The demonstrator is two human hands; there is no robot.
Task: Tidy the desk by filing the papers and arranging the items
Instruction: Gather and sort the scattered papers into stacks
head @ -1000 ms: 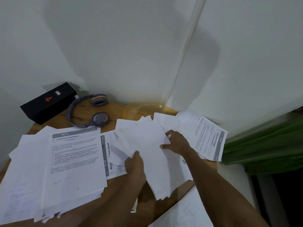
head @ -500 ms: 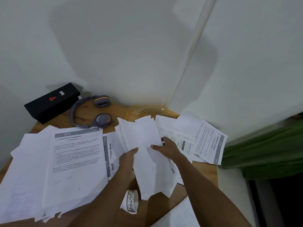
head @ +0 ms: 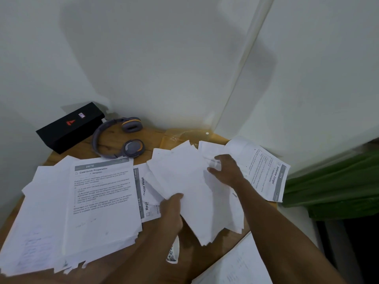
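One sheaf point(head: 184, 177) between two grips point(head: 171, 210) point(head: 225, 171)

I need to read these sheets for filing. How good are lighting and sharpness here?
Head view: dim, flat light, with a soft shadow on the wall; the Cold Drink Preparation sheet shows a readable title but soft body text; the paper bundle gripped by the left hand looks washed-out and smeared.

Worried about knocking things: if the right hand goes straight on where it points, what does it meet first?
The right hand meets the fanned white sheets, right at its fingertips. Beyond them it would probably reach the headphones, though depth is unclear.
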